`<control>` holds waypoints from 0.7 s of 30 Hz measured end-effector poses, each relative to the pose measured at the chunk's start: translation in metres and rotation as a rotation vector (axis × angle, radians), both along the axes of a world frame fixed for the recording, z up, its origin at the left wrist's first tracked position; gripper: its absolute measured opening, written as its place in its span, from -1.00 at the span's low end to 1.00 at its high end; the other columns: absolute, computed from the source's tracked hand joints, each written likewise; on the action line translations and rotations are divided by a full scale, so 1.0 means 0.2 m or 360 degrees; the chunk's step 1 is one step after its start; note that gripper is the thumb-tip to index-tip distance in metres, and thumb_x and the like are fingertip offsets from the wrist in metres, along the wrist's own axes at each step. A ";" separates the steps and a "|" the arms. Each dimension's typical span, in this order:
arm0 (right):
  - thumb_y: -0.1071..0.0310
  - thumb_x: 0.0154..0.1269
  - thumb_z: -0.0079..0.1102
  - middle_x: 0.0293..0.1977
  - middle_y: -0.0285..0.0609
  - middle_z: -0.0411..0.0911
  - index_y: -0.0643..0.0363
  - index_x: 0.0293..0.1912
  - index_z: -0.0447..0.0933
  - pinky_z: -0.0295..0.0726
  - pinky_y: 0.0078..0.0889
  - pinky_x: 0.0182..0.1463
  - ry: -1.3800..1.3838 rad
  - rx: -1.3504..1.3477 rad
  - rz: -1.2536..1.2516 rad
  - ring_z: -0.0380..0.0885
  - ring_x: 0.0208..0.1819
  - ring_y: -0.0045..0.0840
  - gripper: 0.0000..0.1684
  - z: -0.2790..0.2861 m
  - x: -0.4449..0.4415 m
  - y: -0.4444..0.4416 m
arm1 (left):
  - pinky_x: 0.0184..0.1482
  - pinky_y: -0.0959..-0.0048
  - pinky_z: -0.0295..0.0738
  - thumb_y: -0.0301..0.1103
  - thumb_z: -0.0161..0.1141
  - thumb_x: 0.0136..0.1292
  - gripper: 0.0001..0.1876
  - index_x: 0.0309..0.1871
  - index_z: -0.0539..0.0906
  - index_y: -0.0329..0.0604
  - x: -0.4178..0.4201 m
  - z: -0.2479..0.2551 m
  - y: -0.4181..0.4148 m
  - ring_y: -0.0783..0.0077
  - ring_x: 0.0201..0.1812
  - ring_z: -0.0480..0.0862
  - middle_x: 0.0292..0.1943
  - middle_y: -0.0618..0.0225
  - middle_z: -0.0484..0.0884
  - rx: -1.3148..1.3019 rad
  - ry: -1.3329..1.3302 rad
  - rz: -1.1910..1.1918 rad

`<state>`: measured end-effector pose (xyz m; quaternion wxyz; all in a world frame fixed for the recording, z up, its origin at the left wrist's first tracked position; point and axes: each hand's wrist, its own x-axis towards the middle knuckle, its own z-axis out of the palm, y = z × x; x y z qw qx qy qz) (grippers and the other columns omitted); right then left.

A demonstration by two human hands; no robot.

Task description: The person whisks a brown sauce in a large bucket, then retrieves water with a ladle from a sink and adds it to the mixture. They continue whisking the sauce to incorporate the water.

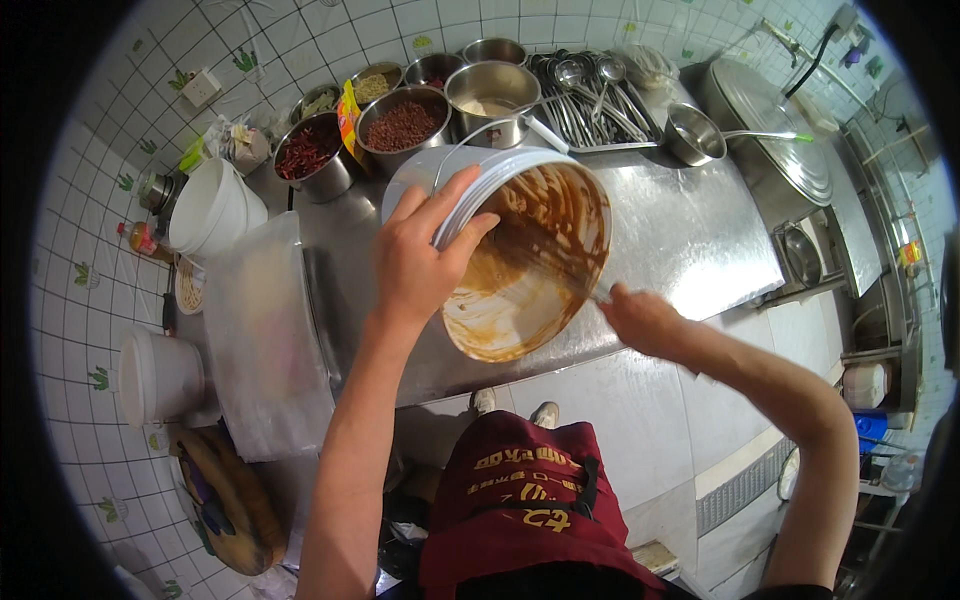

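Observation:
A white plastic bucket (525,330) is tilted over the steel worktop with its mouth towards me, its inner wall smeared with reddish-brown sauce (551,195). My left hand (431,244) grips its rim on the left, thumb over the edge. The bucket's wire handle with a white grip (547,133) lies up over its far side. In my right hand (649,319), at the lower right of the rim, is the handle of a utensil (559,262) that reaches into the bucket. Its head is blurred; it looks like a whisk, but I cannot tell for certain.
Along the back of the steel worktop (675,225) stand steel pots of dried red chillies (307,154) and reddish peppercorns (401,126), a tray of ladles (600,101) and a steel saucepan (694,135). White buckets (214,206) and a plastic-covered slab (262,337) are at left; a large lidded pot (772,135) stands right.

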<state>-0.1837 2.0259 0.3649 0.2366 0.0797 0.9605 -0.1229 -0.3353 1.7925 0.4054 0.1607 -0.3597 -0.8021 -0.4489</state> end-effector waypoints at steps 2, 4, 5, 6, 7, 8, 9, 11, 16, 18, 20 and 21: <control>-0.06 0.59 -0.32 -0.29 0.17 0.60 0.42 0.03 0.31 0.68 -0.23 -0.65 -0.0511 -0.0533 -0.0527 0.69 -0.43 -0.13 -0.38 0.08 0.03 -0.11 | -0.27 0.45 0.44 -0.34 0.44 0.14 -0.51 0.20 0.68 0.02 0.01 0.00 -0.02 0.40 -0.41 0.50 -0.41 0.29 0.52 -0.0034 -0.0008 -0.0003; -0.11 0.58 -0.33 -0.39 0.01 0.52 0.38 -0.06 0.34 0.59 -0.34 -0.68 -0.0612 -0.0851 -0.0653 0.58 -0.55 -0.30 -0.37 0.04 0.09 -0.20 | -0.27 0.46 0.43 -0.36 0.43 0.15 -0.51 0.21 0.68 0.02 0.01 -0.01 -0.04 0.42 -0.40 0.49 -0.40 0.30 0.52 -0.0010 -0.0014 -0.0017; -0.16 0.57 -0.27 -0.59 -0.26 0.32 0.23 -0.13 0.31 0.46 -0.48 -0.75 -0.0642 -0.1146 -0.0826 0.36 -0.72 -0.58 -0.43 -0.02 0.12 -0.23 | -0.27 0.47 0.43 -0.37 0.43 0.15 -0.51 0.21 0.68 0.01 0.01 -0.02 -0.03 0.43 -0.40 0.49 -0.40 0.31 0.52 0.0034 -0.0014 -0.0030; -0.16 0.57 -0.26 -0.60 -0.27 0.31 0.22 -0.16 0.31 0.42 -0.50 -0.77 -0.0684 -0.1390 -0.0918 0.31 -0.74 -0.61 -0.43 -0.02 0.12 -0.28 | -0.27 0.47 0.43 -0.37 0.43 0.15 -0.50 0.21 0.68 0.01 0.00 -0.02 -0.03 0.44 -0.40 0.49 -0.40 0.31 0.52 0.0074 -0.0013 -0.0039; -0.16 0.57 -0.26 -0.60 -0.27 0.31 0.22 -0.19 0.31 0.38 -0.52 -0.79 -0.0725 -0.1635 -0.1008 0.26 -0.76 -0.65 -0.43 -0.01 0.12 -0.32 | -0.27 0.48 0.43 -0.38 0.43 0.15 -0.50 0.22 0.67 0.01 0.01 -0.01 -0.04 0.45 -0.40 0.49 -0.40 0.32 0.51 0.0056 -0.0025 -0.0037; -0.16 0.58 -0.26 -0.60 -0.27 0.31 0.21 -0.21 0.32 0.37 -0.53 -0.79 -0.0753 -0.1760 -0.1071 0.25 -0.77 -0.65 -0.43 0.00 0.12 -0.34 | -0.27 0.49 0.43 -0.38 0.43 0.15 -0.50 0.22 0.67 0.01 0.01 0.00 -0.06 0.45 -0.39 0.49 -0.39 0.32 0.51 0.0031 -0.0040 -0.0034; -0.15 0.58 -0.26 -0.61 -0.28 0.31 0.21 -0.23 0.32 0.36 -0.53 -0.80 -0.0780 -0.1886 -0.1135 0.24 -0.78 -0.66 -0.43 0.00 0.11 -0.36 | -0.27 0.49 0.43 -0.38 0.43 0.15 -0.49 0.22 0.67 0.00 0.01 0.00 -0.07 0.46 -0.39 0.49 -0.39 0.32 0.51 0.0007 -0.0056 -0.0030; -0.15 0.59 -0.26 -0.61 -0.29 0.31 0.19 -0.25 0.32 0.34 -0.54 -0.82 -0.0811 -0.2104 -0.1239 0.23 -0.78 -0.66 -0.44 0.03 0.13 -0.39 | -0.27 0.51 0.42 -0.38 0.43 0.16 -0.49 0.23 0.66 0.00 0.01 0.00 -0.08 0.47 -0.38 0.49 -0.39 0.33 0.51 -0.0008 -0.0062 -0.0027; -0.19 0.57 -0.26 -0.55 -0.29 0.33 0.21 -0.26 0.35 0.30 -0.53 -0.84 -0.0969 -0.2604 -0.1326 0.25 -0.74 -0.68 -0.39 0.09 0.19 -0.46 | -0.29 0.52 0.41 -0.38 0.42 0.17 -0.49 0.24 0.66 -0.04 0.01 -0.04 -0.09 0.50 -0.38 0.48 -0.37 0.36 0.51 0.0060 -0.0085 0.0007; -0.23 0.56 -0.24 -0.55 -0.29 0.34 0.24 -0.25 0.36 0.29 -0.53 -0.83 -0.1007 -0.2516 -0.1303 0.24 -0.74 -0.68 -0.35 0.06 0.21 -0.49 | -0.30 0.52 0.40 -0.38 0.42 0.18 -0.49 0.24 0.65 -0.05 0.02 -0.04 -0.10 0.51 -0.39 0.47 -0.37 0.38 0.51 0.0075 -0.0104 0.0014; -0.26 0.54 -0.22 -0.53 -0.27 0.37 0.28 -0.20 0.37 0.30 -0.51 -0.82 -0.1017 -0.2290 -0.1274 0.27 -0.73 -0.67 -0.31 -0.05 0.21 -0.47 | -0.30 0.53 0.39 -0.38 0.42 0.18 -0.49 0.24 0.65 -0.04 0.03 -0.03 -0.10 0.52 -0.39 0.47 -0.37 0.38 0.50 0.0024 -0.0101 0.0019; -0.27 0.53 -0.24 -0.55 -0.27 0.34 0.27 -0.22 0.38 0.31 -0.50 -0.82 -0.0940 -0.2064 -0.1216 0.27 -0.73 -0.66 -0.30 -0.07 0.21 -0.44 | -0.30 0.53 0.39 -0.38 0.42 0.18 -0.49 0.25 0.65 -0.04 0.03 -0.02 -0.10 0.52 -0.38 0.47 -0.37 0.38 0.50 0.0004 -0.0103 0.0021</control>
